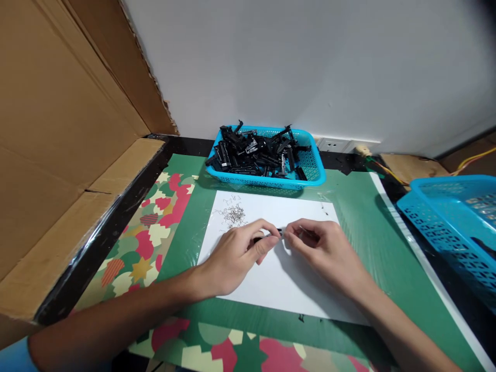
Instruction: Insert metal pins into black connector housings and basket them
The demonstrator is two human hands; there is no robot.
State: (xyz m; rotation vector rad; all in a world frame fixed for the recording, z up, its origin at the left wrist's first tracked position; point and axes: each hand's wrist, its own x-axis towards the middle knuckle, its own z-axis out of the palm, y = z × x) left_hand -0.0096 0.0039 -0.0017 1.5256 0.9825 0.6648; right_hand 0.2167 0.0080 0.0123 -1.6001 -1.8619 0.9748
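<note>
My left hand (242,248) is closed around a small black plastic part (280,232), whose tip pokes out between thumb and forefinger. Close to that tip, my right hand (315,237) has thumb and fingertips pinched together; whatever is between them is too small to make out. Both hands hover over a white sheet of paper (240,281). On the sheet, just behind my left hand, lies a loose pile of thin bent wire pieces (234,214).
A blue basket (267,181) heaped with black plastic parts (251,150) stands behind the paper. Another blue basket (445,222) is at the right. Cardboard (70,129) walls the left side. Sockets (335,145) with a plug and cables sit along the back wall.
</note>
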